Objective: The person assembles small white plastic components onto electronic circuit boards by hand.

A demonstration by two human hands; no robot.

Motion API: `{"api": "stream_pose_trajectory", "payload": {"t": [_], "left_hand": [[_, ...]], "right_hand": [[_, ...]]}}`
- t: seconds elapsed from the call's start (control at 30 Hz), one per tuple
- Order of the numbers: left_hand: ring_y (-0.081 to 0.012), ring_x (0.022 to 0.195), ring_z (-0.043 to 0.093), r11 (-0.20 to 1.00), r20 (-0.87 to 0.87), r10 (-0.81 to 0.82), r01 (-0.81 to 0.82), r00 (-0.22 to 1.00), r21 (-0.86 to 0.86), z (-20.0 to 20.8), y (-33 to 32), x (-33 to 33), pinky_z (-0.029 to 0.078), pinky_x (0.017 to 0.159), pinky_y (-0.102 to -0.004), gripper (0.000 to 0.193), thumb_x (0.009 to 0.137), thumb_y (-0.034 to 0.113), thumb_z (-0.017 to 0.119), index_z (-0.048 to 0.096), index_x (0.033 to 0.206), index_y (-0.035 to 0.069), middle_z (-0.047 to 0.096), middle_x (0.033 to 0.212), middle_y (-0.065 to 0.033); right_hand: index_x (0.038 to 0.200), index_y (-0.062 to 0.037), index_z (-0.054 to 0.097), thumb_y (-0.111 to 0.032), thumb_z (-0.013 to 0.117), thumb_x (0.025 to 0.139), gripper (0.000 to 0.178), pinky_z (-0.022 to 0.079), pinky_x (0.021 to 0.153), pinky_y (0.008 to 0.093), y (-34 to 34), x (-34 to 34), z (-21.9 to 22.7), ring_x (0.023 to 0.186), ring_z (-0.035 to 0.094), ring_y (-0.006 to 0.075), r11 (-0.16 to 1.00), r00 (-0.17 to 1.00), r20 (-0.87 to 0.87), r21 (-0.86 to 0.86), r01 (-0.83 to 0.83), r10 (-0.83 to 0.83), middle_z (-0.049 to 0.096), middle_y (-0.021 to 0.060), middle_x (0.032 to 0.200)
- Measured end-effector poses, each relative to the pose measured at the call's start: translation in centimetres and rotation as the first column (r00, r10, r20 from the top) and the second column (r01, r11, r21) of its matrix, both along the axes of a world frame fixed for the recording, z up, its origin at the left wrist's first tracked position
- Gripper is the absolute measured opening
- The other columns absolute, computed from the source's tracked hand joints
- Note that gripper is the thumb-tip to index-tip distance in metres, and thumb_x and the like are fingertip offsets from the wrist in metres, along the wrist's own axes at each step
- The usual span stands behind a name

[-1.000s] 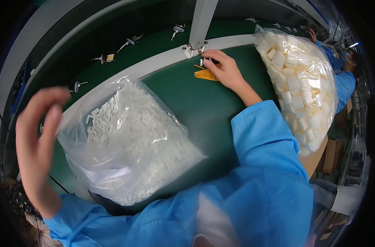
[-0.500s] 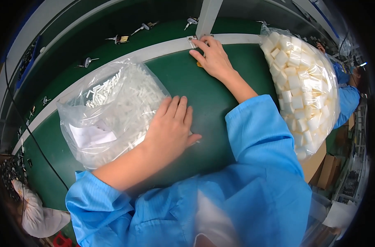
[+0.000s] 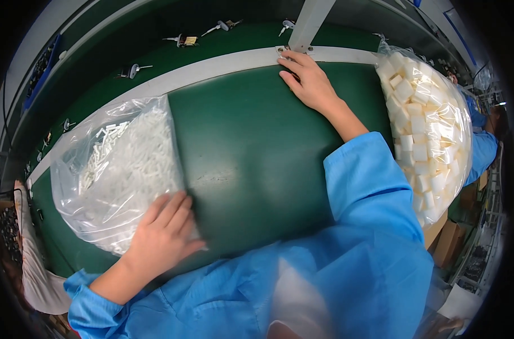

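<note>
A clear plastic bag of small white sticks or tubes lies on the left of the green work surface. My left hand rests on the bag's near right corner, fingers stretched out over the plastic and thumb pointing right. At the far side, my right hand reaches to the pale metal rail by the foot of an upright post. Its fingers are apart, with the fingertips at the rail, and nothing shows in them. Off to the right stands a large clear bag of cream-white foam-like blocks.
Beyond the rail, small parts with white stems sit spaced along a green strip. Cardboard boxes are below the bag of blocks. Other people show at the edges: a pale sleeve at left, a blue sleeve at right.
The bag of white sticks has slid left and turned, with my left hand moving left and nearer to me on it. My right hand stays by the post while the view shifts slightly.
</note>
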State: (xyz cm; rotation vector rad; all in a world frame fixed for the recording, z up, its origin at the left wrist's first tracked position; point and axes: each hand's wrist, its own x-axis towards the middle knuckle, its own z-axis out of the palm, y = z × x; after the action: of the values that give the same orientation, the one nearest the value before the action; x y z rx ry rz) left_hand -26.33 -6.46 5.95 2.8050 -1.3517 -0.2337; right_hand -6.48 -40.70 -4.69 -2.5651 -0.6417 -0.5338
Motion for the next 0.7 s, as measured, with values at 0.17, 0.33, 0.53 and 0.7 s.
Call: {"api": "stream_pose_trajectory", "payload": {"t": [0.17, 0.33, 0.53, 0.7], "left_hand": [[-0.0272, 0.110, 0.051, 0.999, -0.005, 0.031, -0.031, 1.000, 0.024, 0.8, 5.5, -1.9, 0.039, 0.094, -0.0422, 0.039, 0.065, 0.035, 0.070, 0.064, 0.077, -0.002, 0.059, 0.106, -0.0150], [-0.0270, 0.097, 0.052, 0.986, 0.014, 0.121, -0.122, 0.993, 0.113, 1.3, 9.1, -2.9, 0.039, 0.088, -0.0434, 0.041, 0.065, 0.038, 0.067, 0.062, 0.069, -0.002, 0.057, 0.090, -0.0124], [-0.0296, 0.091, 0.053, 0.916, 0.083, 0.294, -0.305, 0.952, 0.261, 0.7, 11.7, -4.2, 0.039, 0.082, -0.0406, 0.046, 0.070, 0.042, 0.066, 0.061, 0.069, -0.003, 0.058, 0.082, -0.0150], [-0.0264, 0.091, 0.055, 0.698, 0.045, 0.543, -0.481, 0.839, 0.531, 0.4, 12.9, -4.8, 0.040, 0.081, -0.0383, 0.040, 0.072, 0.039, 0.067, 0.062, 0.071, -0.001, 0.059, 0.082, -0.0122]], "right_hand": [[0.106, -0.0073, 0.064, -0.020, 0.060, 0.086, 0.025, 0.046, 0.090, 0.0344, -0.5, -0.8, 0.4, 0.105, 0.055, 0.0269, 0.998, 0.999, -0.041, 0.069, 0.014, -0.011, 0.059, 0.0079, 0.116], [0.099, -0.0066, 0.066, -0.023, 0.065, 0.082, 0.023, 0.048, 0.084, 0.0337, -3.0, 1.1, 0.6, 0.099, 0.059, 0.0272, 0.945, 0.966, -0.099, 0.207, 0.255, -0.239, 0.061, 0.0108, 0.110], [0.104, -0.0071, 0.066, -0.030, 0.062, 0.085, 0.030, 0.045, 0.091, 0.0353, -4.4, 2.1, -0.4, 0.107, 0.056, 0.0280, 0.953, 0.971, -0.173, 0.222, 0.204, -0.167, 0.058, 0.0128, 0.118], [0.106, -0.0078, 0.065, -0.028, 0.062, 0.085, 0.029, 0.043, 0.095, 0.0372, -4.1, 0.8, -0.4, 0.111, 0.052, 0.0280, 0.991, 0.991, -0.007, -0.007, 0.131, -0.131, 0.058, 0.0107, 0.118]]}}
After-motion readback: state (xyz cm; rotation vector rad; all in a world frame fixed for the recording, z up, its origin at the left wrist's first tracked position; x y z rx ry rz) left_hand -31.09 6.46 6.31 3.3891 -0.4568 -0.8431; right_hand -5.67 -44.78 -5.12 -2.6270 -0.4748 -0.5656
